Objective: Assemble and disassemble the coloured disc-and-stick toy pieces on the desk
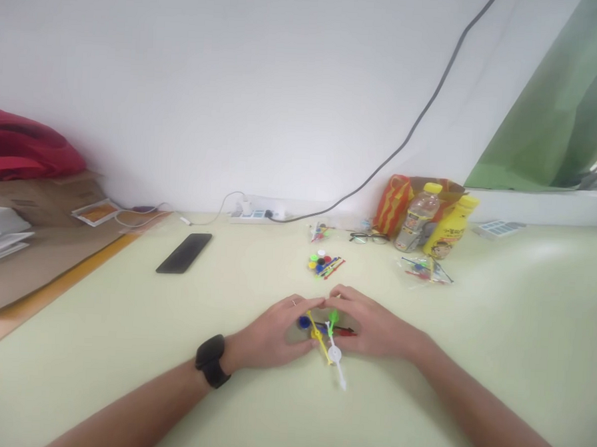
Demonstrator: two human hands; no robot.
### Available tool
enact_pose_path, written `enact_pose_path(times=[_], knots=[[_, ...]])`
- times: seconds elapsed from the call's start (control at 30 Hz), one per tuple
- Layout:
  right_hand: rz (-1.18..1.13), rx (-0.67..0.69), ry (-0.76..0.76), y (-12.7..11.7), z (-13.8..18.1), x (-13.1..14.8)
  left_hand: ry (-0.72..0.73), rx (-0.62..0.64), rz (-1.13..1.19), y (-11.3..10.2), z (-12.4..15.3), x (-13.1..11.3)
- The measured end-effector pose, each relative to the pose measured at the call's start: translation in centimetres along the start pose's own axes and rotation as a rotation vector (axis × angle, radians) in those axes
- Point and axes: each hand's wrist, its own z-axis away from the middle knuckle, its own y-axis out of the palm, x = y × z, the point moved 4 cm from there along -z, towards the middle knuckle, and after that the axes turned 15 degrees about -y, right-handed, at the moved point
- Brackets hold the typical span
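Note:
My left hand (pixel 272 335) and my right hand (pixel 373 327) rest on the pale green table (pixel 122 348), fingertips meeting over a small bundle of coloured plastic sticks and discs (pixel 329 332). Yellow, white, green, red and blue pieces show between the two hands. A white stick with a round disc (pixel 336 360) pokes out toward me. Both hands have their fingers curled round the bundle. A black watch sits on my left wrist.
A pile of loose coloured discs and sticks (pixel 324 263) lies beyond the hands, with small plastic bags of parts (pixel 423 269). A black phone (pixel 184 252) lies at left. Two bottles (pixel 419 220), glasses (pixel 368 238), a power strip (pixel 251 213) and a cable line the wall.

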Motion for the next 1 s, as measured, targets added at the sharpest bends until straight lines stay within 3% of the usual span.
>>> enact_pose_path(times=[0.1,0.3,1.0], knots=[[0.067,0.01,-0.013,-0.2,0.1,-0.2,-0.002,-0.001,0.005,-0.1,-0.1,0.1],[0.104,-0.017,0.13,-0.2,0.2,-1.3,0.05,0.015,0.023,-0.3,-0.2,-0.1],[-0.199,0.039,0.093,-0.2,0.1,-0.7,-0.002,-0.008,0.014,-0.6,-0.2,-0.4]])
